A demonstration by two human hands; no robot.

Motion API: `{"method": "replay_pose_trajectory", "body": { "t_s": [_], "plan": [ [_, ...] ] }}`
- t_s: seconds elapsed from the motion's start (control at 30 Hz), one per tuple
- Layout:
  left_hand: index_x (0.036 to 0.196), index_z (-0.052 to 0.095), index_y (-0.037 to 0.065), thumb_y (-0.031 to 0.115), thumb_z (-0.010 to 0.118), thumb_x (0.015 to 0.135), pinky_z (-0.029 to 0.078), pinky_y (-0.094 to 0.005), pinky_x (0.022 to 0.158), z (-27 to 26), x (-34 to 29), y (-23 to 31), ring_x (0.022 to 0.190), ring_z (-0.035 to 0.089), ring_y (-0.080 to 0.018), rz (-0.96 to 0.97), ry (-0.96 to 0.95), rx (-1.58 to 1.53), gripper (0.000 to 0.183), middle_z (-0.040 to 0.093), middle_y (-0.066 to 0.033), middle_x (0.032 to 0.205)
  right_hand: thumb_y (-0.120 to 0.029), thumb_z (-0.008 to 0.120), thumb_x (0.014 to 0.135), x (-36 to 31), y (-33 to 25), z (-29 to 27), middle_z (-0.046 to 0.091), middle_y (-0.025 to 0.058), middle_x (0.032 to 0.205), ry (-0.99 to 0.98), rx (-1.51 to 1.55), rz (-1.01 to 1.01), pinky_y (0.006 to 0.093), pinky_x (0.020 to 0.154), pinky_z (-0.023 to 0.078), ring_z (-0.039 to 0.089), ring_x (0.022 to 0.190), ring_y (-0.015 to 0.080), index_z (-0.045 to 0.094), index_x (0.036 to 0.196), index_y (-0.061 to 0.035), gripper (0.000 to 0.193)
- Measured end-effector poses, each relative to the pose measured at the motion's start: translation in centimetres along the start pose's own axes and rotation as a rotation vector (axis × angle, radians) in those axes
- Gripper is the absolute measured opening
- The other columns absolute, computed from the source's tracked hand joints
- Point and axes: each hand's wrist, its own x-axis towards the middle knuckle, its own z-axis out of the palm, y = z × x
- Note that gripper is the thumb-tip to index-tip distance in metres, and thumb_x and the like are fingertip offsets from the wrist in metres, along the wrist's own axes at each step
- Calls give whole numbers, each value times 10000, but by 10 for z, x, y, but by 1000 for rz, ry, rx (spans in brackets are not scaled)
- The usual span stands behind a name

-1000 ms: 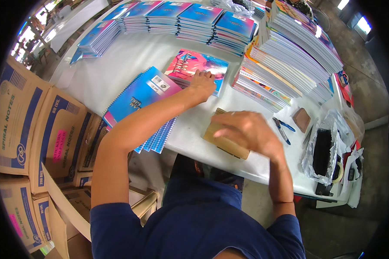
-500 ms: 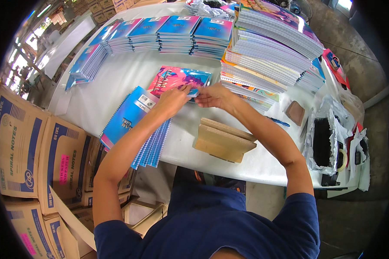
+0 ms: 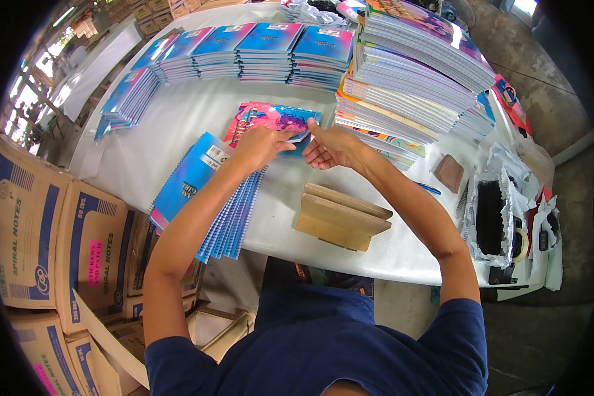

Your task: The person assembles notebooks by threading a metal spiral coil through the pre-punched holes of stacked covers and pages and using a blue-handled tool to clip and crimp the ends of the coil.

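A glossy pink-and-blue notebook (image 3: 261,119) lies in the middle of the table, apparently on others like it. My left hand (image 3: 264,146) is at its lower edge, thumb and fingers closed on the cover near the right corner. Just right of that corner is my right hand (image 3: 333,146), thumb raised apart from loosely curled fingers, with nothing seen in it. Under my left forearm, a fanned pile of blue spiral notebooks (image 3: 190,173) rests at the table's near edge. The notebook's lower right corner is partly hidden by my fingers.
Stacks of blue-pink notebooks (image 3: 264,41) line the far side. A tall pile of spiral notebooks (image 3: 409,86) stands at right. Nearer are a folded cardboard piece (image 3: 340,221), a brown block (image 3: 449,173), a blue pen (image 3: 428,188) and a paper-lined box (image 3: 492,214). Cartons (image 3: 89,251) stand at left.
My right hand has drawn slightly away from the notebook's corner, and its thumb has lifted away from the fingers. My left hand has shifted slightly left and stays at the lower edge.
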Motion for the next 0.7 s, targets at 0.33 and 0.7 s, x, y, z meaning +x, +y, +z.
{"method": "replay_pose_trajectory", "body": {
  "t_s": [0.33,0.7],
  "plan": [
    [1123,705,83,166,696,870,529,-284,781,5,5,-36,903,695,-159,-85,28,-418,267,729,-142,1017,-68,607,919,22,-16,26,647,201,937,85,196,-244,377,627,624,706,801,322,545,1030,49,173],
    [1511,239,74,224,691,892,381,-309,1021,-57,-13,-9,1261,455,-188,-231,377,-1495,781,521,-90,1304,118,573,745,-143,14,25,672,125,765,670,-871,-1438,379,559,477,602,602,299,567,1004,32,273]
  ]
}}
